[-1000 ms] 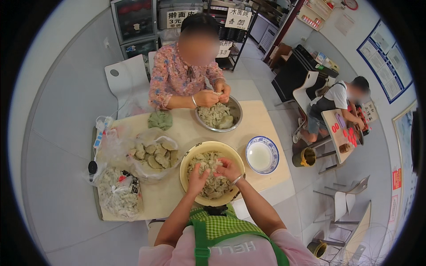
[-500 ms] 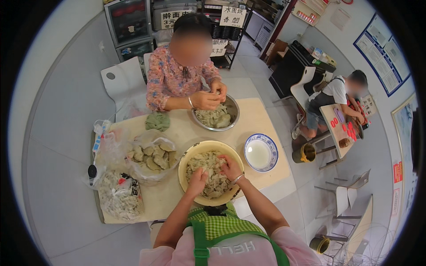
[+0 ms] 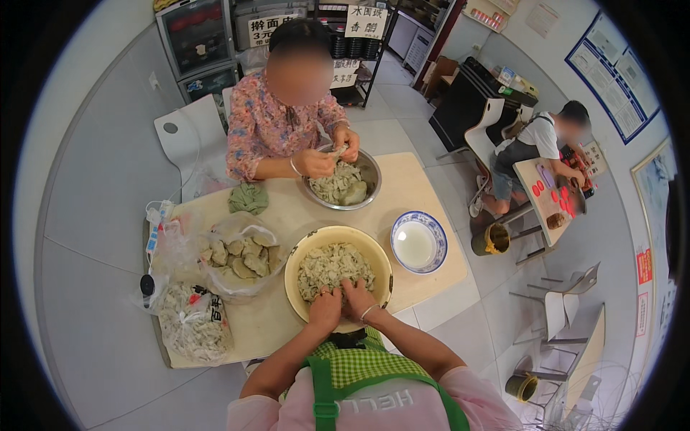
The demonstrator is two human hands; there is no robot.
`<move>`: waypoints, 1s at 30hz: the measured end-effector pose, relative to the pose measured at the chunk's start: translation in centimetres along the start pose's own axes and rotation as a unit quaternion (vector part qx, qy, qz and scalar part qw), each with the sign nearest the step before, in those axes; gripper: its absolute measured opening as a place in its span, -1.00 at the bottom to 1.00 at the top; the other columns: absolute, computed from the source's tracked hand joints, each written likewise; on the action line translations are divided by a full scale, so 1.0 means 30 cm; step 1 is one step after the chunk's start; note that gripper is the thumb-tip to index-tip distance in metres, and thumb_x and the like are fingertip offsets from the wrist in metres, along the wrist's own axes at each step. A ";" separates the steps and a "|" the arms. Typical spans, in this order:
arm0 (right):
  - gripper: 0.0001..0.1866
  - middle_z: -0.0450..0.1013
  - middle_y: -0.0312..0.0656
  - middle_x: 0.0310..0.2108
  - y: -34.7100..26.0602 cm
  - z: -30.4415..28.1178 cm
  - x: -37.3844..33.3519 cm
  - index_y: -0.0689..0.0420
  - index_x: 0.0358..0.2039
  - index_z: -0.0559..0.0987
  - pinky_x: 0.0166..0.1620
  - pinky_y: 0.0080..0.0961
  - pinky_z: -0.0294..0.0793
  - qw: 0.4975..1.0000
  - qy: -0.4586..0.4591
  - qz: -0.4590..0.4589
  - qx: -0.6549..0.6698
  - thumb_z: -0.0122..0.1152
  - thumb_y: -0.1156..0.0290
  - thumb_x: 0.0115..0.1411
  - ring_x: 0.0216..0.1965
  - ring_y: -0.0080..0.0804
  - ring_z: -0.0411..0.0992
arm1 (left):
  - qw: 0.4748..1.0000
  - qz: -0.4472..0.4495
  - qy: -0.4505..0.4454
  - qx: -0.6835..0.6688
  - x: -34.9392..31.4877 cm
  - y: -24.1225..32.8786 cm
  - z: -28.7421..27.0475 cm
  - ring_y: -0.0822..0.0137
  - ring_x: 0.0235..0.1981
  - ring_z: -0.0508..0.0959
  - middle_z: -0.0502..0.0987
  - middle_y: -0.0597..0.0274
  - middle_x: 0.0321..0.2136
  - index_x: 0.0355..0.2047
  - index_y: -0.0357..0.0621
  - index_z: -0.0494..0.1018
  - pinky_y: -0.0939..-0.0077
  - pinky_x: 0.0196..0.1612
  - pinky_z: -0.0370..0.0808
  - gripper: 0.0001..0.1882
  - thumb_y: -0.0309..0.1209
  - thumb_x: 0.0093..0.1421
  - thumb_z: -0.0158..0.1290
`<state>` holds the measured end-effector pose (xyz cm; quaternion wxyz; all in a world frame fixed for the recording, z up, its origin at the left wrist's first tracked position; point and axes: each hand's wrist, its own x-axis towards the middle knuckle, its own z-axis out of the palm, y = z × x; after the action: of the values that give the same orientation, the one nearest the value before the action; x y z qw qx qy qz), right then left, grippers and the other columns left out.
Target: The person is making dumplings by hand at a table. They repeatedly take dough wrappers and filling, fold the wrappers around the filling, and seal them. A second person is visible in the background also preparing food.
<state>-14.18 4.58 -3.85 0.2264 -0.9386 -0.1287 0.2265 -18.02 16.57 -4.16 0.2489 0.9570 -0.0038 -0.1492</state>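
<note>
Pale tabletop (image 3: 402,183): yellow enamel basin (image 3: 381,269) at near edge, containing torn dough-like pieces (image 3: 334,264). Left hand (image 3: 325,309), right hand (image 3: 356,298): side by side among them, grip hidden. Step, seemingly: working pieces; next calls for gentle, loose handling.

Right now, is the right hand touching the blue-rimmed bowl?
Apart. The head view shows it plainly: the right hand is down in the yellow basin, whose rim lies between it and the blue-rimmed bowl.
</note>
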 end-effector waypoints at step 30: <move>-0.85 0.43 -0.23 -0.60 -0.040 -0.142 0.098 0.15 -0.41 0.54 -0.51 -0.64 0.36 0.953 0.093 -0.185 0.222 0.16 0.51 -0.07 -0.60 -0.62 0.36 | 0.923 0.021 0.145 -0.355 0.072 -0.037 -0.089 0.38 -0.67 0.48 0.46 0.06 -0.60 -0.38 -0.37 0.31 0.50 -0.62 0.38 -0.90 -0.60 0.05 -0.10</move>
<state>-9.75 5.06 -0.95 0.4783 -0.8410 -0.2251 0.1152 -15.26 18.63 -3.07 0.5734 0.8166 0.0654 0.0046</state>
